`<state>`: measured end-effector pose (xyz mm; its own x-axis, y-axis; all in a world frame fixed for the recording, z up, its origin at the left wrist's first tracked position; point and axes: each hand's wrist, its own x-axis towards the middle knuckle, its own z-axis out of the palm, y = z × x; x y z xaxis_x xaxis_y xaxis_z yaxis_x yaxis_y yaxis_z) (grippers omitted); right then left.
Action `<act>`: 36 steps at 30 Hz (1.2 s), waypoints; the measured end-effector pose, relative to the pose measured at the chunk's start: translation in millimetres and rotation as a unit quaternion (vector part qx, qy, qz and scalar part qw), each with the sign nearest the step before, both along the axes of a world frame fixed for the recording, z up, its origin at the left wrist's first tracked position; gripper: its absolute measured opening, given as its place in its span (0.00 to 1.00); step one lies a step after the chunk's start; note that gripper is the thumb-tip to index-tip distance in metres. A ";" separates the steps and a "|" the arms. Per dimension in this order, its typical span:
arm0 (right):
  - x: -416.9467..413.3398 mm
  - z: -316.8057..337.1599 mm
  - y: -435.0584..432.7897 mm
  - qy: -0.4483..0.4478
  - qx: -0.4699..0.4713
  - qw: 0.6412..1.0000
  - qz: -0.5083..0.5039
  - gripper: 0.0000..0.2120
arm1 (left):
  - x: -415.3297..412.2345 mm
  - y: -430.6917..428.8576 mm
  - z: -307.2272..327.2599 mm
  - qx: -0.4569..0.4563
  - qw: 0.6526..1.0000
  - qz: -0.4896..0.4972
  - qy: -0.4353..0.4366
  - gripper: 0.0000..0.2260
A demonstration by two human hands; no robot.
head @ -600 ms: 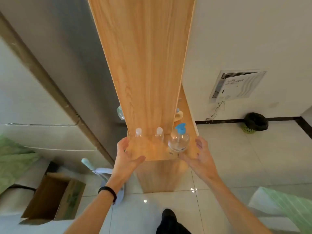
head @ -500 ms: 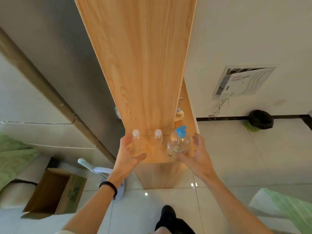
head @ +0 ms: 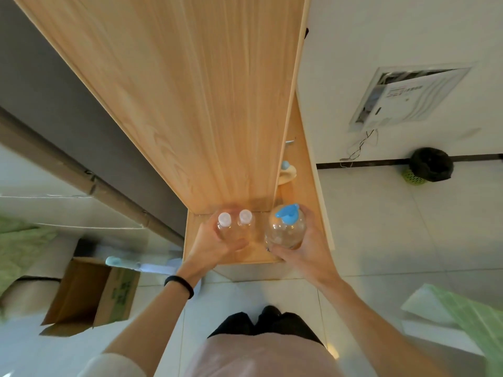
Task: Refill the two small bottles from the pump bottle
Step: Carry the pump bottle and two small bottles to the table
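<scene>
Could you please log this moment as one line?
left hand: around two small clear white-capped bottles | right hand: around clear blue-topped pump bottle | on wooden shelf | refill: not started

Light wooden shelf (head: pixel 231 257) bearing two small clear bottles (head: pixel 235 227) side by side and a blue-topped pump bottle (head: pixel 284 229).

Both hands close around the bottles on the wooden shelf.

Open and short of the shelf edge half a second ago, the left hand (head: pixel 215 244) now wraps the two small clear plastic bottles with white caps (head: pixel 234 224), which have drawn together and touch; the right hand (head: pixel 307 247), at 3 o'clock of them, now cups the round clear pump bottle with a blue pump head (head: pixel 285 227). The camera has tipped down, bringing the person's pale shirt (head: pixel 261 355) into view at 6 o'clock.
</scene>
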<state>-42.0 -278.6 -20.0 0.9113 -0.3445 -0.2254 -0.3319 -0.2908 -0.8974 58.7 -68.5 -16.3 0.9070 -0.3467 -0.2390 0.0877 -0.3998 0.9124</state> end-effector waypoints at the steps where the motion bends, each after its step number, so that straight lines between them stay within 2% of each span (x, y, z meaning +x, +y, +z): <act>1: 0.5 -0.7 -0.1 0.001 -0.006 1.000 -0.003 0.50 | 2.6 -1.2 1.8 -0.001 1.000 -0.007 -0.005 0.27; 4: 1.1 0.7 1.2 0.016 -0.016 1.000 -0.021 0.51 | 7.7 -6.8 3.9 -0.011 1.000 -0.027 0.005 0.26; 8: 2.0 6.8 6.5 0.034 -0.046 0.997 -0.044 0.52 | 6.9 -16.9 5.9 -0.028 0.998 -0.047 0.032 0.19; 12: -9.5 13.7 19.7 0.032 -0.047 0.993 -0.108 0.43 | 4.5 -20.6 6.1 -0.059 0.994 -0.062 0.067 0.16; 15: -31.5 16.1 33.6 -0.022 0.057 0.982 -0.178 0.31 | 3.2 -10.3 8.9 -0.065 0.991 -0.092 0.077 0.15; 18: -59.9 22.5 52.9 -0.059 0.188 0.952 -0.234 0.19 | -1.3 6.9 7.0 -0.084 0.979 -0.132 0.130 0.16; 20: -80.9 23.3 67.0 -0.077 0.290 0.910 -0.287 0.19 | -9.5 17.8 12.9 -0.108 0.965 -0.156 0.181 0.17; 23: -115.8 20.8 89.2 -0.127 0.415 0.838 -0.331 0.14 | -23.5 32.5 18.7 -0.104 0.936 -0.218 0.258 0.18; 26: -157.6 20.9 116.2 -0.143 0.444 0.794 -0.391 0.20 | -40.0 47.2 15.1 -0.085 0.916 -0.271 0.283 0.16; 30: -216.0 20.8 158.1 -0.152 0.425 0.788 -0.419 0.27 | -71.7 59.6 17.6 -0.037 0.885 -0.351 0.305 0.12; 34: -278.0 18.3 207.5 -0.141 0.385 0.769 -0.490 0.27 | -107.7 64.2 21.2 -0.004 0.839 -0.434 0.328 0.14; 36: -306.6 18.6 230.2 -0.140 0.373 0.751 -0.526 0.37 | -126.9 63.8 19.8 0.003 0.824 -0.459 0.333 0.18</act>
<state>-348.6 -48.4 -1.3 0.2706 -0.7809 -0.5630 0.2068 0.6183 -0.7583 -68.2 -4.7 3.5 -0.0695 -0.8104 -0.5817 0.2275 -0.5806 0.7817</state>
